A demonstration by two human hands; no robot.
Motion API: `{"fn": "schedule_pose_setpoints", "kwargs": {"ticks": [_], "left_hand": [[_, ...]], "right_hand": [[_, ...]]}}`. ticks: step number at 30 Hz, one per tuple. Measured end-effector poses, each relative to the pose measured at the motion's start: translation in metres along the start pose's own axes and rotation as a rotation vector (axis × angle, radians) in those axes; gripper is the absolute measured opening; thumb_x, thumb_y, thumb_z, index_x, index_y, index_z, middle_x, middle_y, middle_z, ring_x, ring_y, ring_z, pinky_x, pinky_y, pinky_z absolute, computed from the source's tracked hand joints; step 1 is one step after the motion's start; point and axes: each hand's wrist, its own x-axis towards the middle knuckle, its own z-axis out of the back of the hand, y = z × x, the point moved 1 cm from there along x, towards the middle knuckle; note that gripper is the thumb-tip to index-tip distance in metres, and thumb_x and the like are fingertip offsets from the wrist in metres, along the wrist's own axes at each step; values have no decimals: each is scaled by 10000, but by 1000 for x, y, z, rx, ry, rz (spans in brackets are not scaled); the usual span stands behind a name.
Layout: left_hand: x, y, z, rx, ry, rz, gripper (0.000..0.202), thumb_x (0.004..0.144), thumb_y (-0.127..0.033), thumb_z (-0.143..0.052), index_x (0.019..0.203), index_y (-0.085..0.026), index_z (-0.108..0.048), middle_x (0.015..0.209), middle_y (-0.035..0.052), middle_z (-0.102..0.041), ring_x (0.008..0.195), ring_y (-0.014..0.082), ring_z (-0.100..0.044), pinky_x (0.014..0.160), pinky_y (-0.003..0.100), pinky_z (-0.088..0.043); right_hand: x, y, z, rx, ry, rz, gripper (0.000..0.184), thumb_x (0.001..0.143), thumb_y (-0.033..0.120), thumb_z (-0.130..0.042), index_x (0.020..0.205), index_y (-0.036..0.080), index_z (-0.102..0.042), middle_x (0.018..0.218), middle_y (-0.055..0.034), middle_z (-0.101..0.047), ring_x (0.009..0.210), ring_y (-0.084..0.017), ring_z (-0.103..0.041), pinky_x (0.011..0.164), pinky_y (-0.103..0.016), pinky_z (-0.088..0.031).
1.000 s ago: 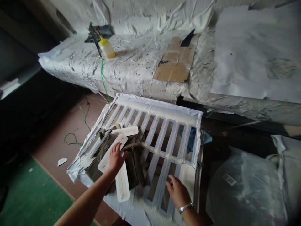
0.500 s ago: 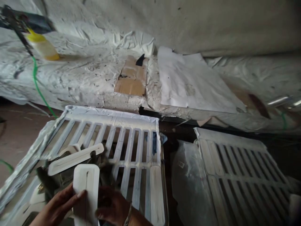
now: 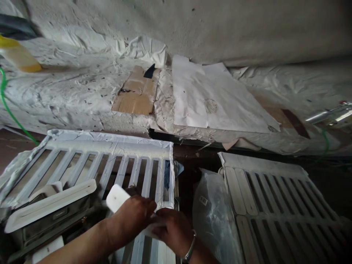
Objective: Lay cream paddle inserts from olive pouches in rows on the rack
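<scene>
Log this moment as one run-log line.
left hand: holding white strip | right hand: holding white strip | below hands: white grille

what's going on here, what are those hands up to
A person's left hand and right hand are both on a white round-ended bar, holding it over a white-coated slatted panel. A similar white bar lies across a dark olive bag on that panel. A second slatted panel sits to the right, past a clear plastic bag.
</scene>
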Motion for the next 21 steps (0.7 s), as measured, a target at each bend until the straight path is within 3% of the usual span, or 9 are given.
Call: {"fn": "schedule_pose_setpoints", "kwargs": {"ticks": [2,3,4,5,8,11,13,16,21], "left_hand": [[10,7,21,13,-420,113,283,764,-284,-641,1027,-190,-597,1103,95,-612,1044,254,-567,927,441,-438],[11,14,24,-34,-612,218,348,781,-339,-626,1093,-201,-558,1186,92,-567,1121,247,-520,982,448,-394],[13,22,20,-146,-747,338,396,792,-386,-606,1135,-206,-525,1222,89,-541,1152,239,-497,998,441,-382],[16,29,9,-305,-807,461,430,797,-424,-587,1154,-200,-506,1213,92,-543,1138,232,-508,975,419,-409],[38,45,-60,-870,-623,663,547,798,-518,-517,1198,-148,-470,1225,137,-531,1130,241,-522,892,369,-476],[67,48,-139,-1036,-422,773,570,817,-452,-476,1249,-81,-439,1272,173,-501,1140,235,-518,950,355,-435],[81,45,-176,-1043,-304,775,545,838,-378,-439,1284,-65,-420,1267,171,-511,1110,216,-542,961,339,-422],[90,36,-199,-841,-218,748,463,853,-289,-405,1264,-91,-486,1229,128,-550,1154,204,-503,1016,328,-356],[93,28,-193,-426,-226,714,420,828,-205,-440,1224,-112,-549,1241,133,-497,1143,243,-461,1010,358,-330]], "right_hand": [[1,-38,2,253,-122,-98,230,749,343,-635,921,191,-643,854,-39,-680,806,-206,-636,708,-300,-481],[0,-58,1,414,-179,-152,286,760,391,-619,948,177,-632,851,-49,-680,783,-197,-634,682,-289,-483],[-1,-78,-3,579,-224,-204,359,760,439,-609,992,165,-616,860,-62,-683,773,-195,-635,668,-285,-488],[-1,-97,-8,720,-264,-253,415,752,468,-612,1027,158,-600,882,-72,-686,789,-197,-638,690,-291,-495],[-1,-142,-29,1052,-362,-394,481,702,480,-664,1057,169,-568,958,-78,-688,872,-204,-645,795,-318,-498],[0,-166,-44,1310,-432,-529,481,638,463,-715,1003,201,-545,928,-45,-693,848,-209,-660,753,-330,-521],[1,-173,-44,1374,-418,-565,462,633,453,-713,987,215,-538,906,-35,-694,830,-216,-666,716,-337,-530],[11,-177,-30,1246,-383,-517,420,654,471,-675,963,209,-566,922,-52,-691,826,-217,-667,731,-342,-529],[57,-181,-9,937,-403,-392,407,665,509,-646,876,166,-585,890,-86,-686,823,-203,-648,761,-310,-503]]}}
